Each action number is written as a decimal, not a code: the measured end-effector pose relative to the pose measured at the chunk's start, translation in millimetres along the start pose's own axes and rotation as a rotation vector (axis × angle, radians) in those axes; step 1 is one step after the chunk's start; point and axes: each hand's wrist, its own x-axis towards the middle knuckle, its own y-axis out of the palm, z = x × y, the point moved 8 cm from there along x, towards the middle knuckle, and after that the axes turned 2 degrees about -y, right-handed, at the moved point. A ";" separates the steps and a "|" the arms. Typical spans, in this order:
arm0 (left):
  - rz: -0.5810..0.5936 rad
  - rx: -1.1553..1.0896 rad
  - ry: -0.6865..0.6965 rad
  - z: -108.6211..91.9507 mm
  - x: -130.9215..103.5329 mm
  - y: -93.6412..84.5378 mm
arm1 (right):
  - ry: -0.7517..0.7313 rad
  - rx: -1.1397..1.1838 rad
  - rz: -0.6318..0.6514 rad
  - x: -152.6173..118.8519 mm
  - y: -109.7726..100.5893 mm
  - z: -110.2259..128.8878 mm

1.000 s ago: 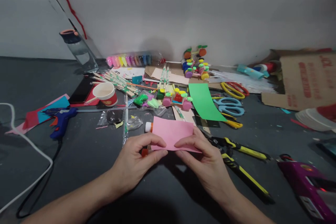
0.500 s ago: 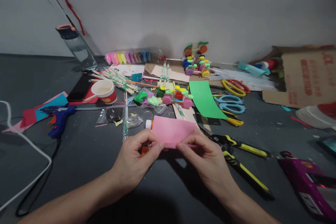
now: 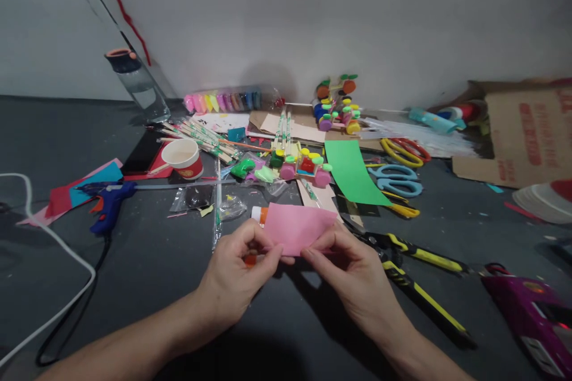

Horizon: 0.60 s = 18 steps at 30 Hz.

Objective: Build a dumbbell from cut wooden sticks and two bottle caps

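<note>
A small piece of pink paper [image 3: 299, 226] is held up over the near middle of the table, its lower edge between both hands. My left hand [image 3: 243, 271] pinches the lower left corner between thumb and fingers. On the lower right side, the thumb and fingers of my right hand [image 3: 346, 265] grip the same paper. Whether that lower edge is rolled or folded is hard to see under the thumbs. An orange bottle or tube with a white cap [image 3: 257, 214] lies behind the paper and my left hand, mostly hidden.
Pliers with yellow-black handles [image 3: 424, 286] lie right of my right hand, near a purple device [image 3: 527, 315]. Beyond are green paper [image 3: 355, 172], blue-handled scissors [image 3: 395, 181] and small clay-wheeled models [image 3: 306, 168]. Leftward are a paper cup [image 3: 183, 158], a blue glue gun [image 3: 109, 205] and a water bottle [image 3: 140, 89].
Both hands still hold the pink paper, its lower edge shifting slightly between the fingertips. The whole view has moved a little, so the table things appear slightly further right and lower.
</note>
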 end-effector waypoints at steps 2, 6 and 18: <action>0.009 -0.016 -0.017 0.3 0.2 0.8 | 0.009 0.001 -0.003 0.1 -0.8 -1.8; -0.031 0.004 -0.012 -1.4 0.9 -3.3 | 0.036 0.002 0.020 0.2 -0.9 -7.5; -0.009 0.019 -0.040 4.4 1.7 -2.9 | 0.094 0.059 0.069 4.3 4.5 -10.6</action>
